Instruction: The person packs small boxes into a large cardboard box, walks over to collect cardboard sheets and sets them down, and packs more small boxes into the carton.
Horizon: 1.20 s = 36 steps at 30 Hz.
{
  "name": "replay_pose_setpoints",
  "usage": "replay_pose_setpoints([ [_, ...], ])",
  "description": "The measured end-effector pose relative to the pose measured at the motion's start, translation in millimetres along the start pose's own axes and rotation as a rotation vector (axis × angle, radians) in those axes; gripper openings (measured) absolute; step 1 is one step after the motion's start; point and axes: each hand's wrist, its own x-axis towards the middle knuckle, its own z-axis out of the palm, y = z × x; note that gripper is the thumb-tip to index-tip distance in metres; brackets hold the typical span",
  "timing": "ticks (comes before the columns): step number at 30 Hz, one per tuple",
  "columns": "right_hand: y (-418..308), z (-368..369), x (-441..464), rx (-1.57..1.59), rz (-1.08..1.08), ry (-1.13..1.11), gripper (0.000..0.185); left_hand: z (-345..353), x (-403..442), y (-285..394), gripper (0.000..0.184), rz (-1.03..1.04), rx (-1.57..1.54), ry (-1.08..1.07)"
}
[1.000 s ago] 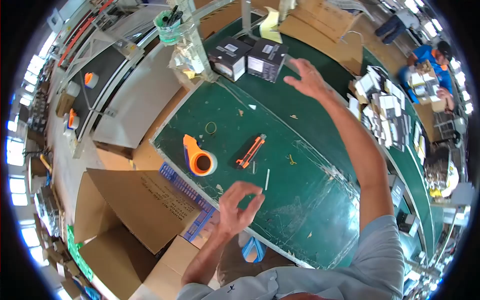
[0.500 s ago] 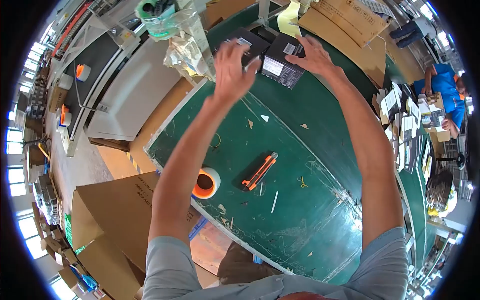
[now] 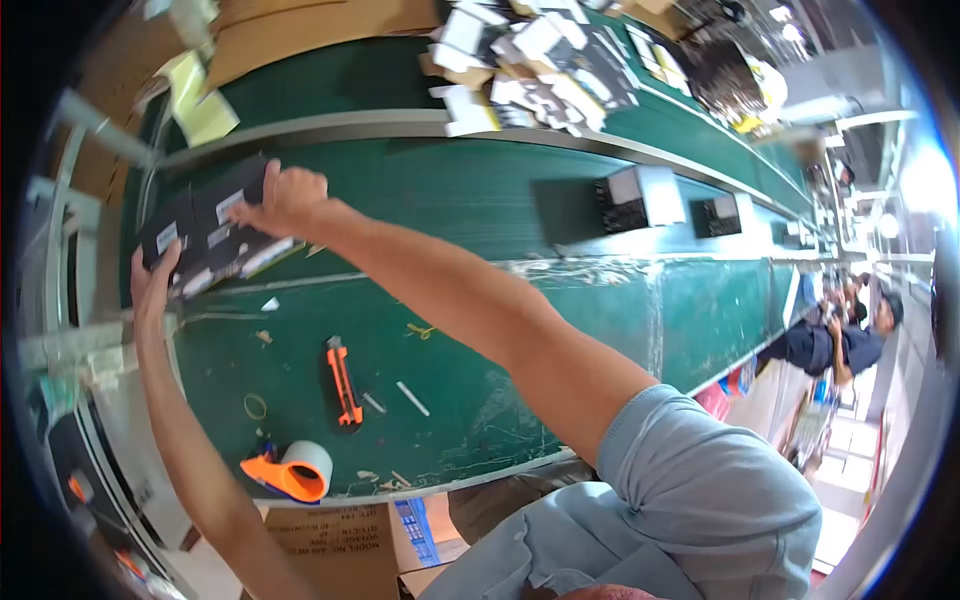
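Two black boxes with white labels stand side by side at the far left of the green work surface. My left hand [image 3: 155,272] is wrapped round the outer end of the left box [image 3: 168,235]. My right hand [image 3: 285,203] grips the right box [image 3: 225,205], thumb on its top near the label. Nearer me on the green table [image 3: 500,390] lie an orange cutter knife [image 3: 342,383] and an orange tape dispenser [image 3: 290,470] with a roll.
More boxes [image 3: 640,198] stand on the conveyor at the right. Flattened cartons and papers [image 3: 540,70] are heaped on the far belt. A cardboard carton [image 3: 335,545] sits below the table's near edge. A person [image 3: 830,340] is at the far right.
The view has swung to the right. Both hands, which were reaching over the two black boxes, now hold them at either end, pressed together.
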Motion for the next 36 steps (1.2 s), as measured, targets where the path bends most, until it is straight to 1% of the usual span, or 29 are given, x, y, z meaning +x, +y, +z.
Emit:
replay_pose_setpoints([
  [1, 18, -7, -15, 0.01, -0.056, 0.036, 0.1, 8, -14, 14, 0.09, -0.081, 0.088, 0.049],
  [3, 44, -38, -47, -0.008, 0.016, -0.029, 0.098, 29, -42, 50, 0.1, -0.065, 0.049, -0.109],
  [4, 63, -50, -59, -0.008, 0.033, -0.024, 0.099, 48, -57, 61, 0.103, -0.033, 0.105, -0.027],
  [5, 85, -61, -70, -0.004, 0.052, -0.018, 0.1, 64, -72, 79, 0.106, -0.019, 0.103, -0.073],
  [7, 130, -92, -97, -0.057, 0.067, -0.012, 0.101, 104, -104, 111, 0.106, 0.077, 0.05, -0.122],
  [9, 172, -131, -128, -0.094, 0.071, 0.053, 0.101, 152, -120, 121, 0.104, 0.125, 0.037, -0.148],
  [11, 211, -172, -157, -0.165, 0.1, 0.136, 0.098, 196, -149, 163, 0.103, 0.119, -0.065, -0.289],
  [13, 261, -206, -187, -0.193, 0.012, 0.288, 0.092, 245, -174, 191, 0.102, 0.095, -0.137, -0.357],
  [14, 280, -225, -207, -0.21, -0.01, 0.338, 0.085, 270, -190, 208, 0.101, 0.073, -0.122, -0.357],
  [15, 307, -242, -226, -0.193, -0.105, 0.44, 0.079, 297, -202, 217, 0.101, 0.064, -0.069, -0.339],
  [17, 336, -291, -279, -0.101, 0.041, 0.439, 0.068, 333, -229, 246, 0.1, 0.081, -0.105, -0.422],
  [19, 418, -321, -320, -0.168, -0.049, 0.663, 0.062, 368, -245, 256, 0.099, 0.086, -0.107, -0.432],
  [21, 498, -371, -358, -0.387, -0.081, 0.832, 0.061, 391, -255, 268, 0.098, 0.077, -0.104, -0.42],
  [22, 537, -397, -377, -0.473, 0.024, 0.864, 0.061, 397, -259, 272, 0.097, 0.072, -0.147, -0.441],
  [23, 571, -424, -395, -0.324, 0.193, 0.872, 0.058, 401, -263, 275, 0.096, 0.06, -0.187, -0.453],
  [24, 592, -448, -409, -0.34, 0.379, 0.917, 0.057, 406, -266, 279, 0.093, 0.062, -0.183, -0.433],
  [25, 709, -486, -428, -0.503, 0.293, 0.961, 0.064, 404, -271, 289, 0.089, 0.086, -0.154, -0.432],
  [27, 754, -511, -442, -0.433, 0.59, 0.924, 0.081, 407, -266, 286, 0.082, 0.058, -0.167, -0.437],
  [28, 767, -516, -442, -0.437, 0.672, 0.885, 0.087, 405, -263, 289, 0.082, 0.047, -0.158, -0.404],
  [29, 777, -519, -443, -0.442, 0.757, 0.845, 0.093, 404, -262, 290, 0.08, 0.006, -0.203, -0.462],
  [30, 798, -518, -443, -0.453, 0.777, 0.787, 0.099, 402, -261, 291, 0.079, -0.035, -0.249, -0.523],
  [31, 806, -513, -437, -0.464, 0.8, 0.73, 0.105, 401, -261, 291, 0.079, -0.04, -0.24, -0.501],
  [32, 814, -510, -430, -0.303, 0.84, 0.675, 0.109, 401, -262, 291, 0.079, -0.06, -0.278, -0.508],
  [33, 813, -511, -424, -0.255, 0.82, 0.698, 0.106, 403, -261, 289, 0.08, -0.077, -0.317, -0.52],
  [34, 803, -515, -416, -0.089, 0.763, 0.596, 0.096, 403, -257, 283, 0.085, -0.098, -0.325, -0.545],
  [35, 787, -516, -406, 0.072, 0.703, 0.493, 0.086, 401, -254, 283, 0.085, -0.103, -0.316, -0.542],
  [36, 761, -510, -395, 0.234, 0.693, 0.444, 0.08, 400, -252, 283, 0.086, -0.139, -0.318, -0.567],
])
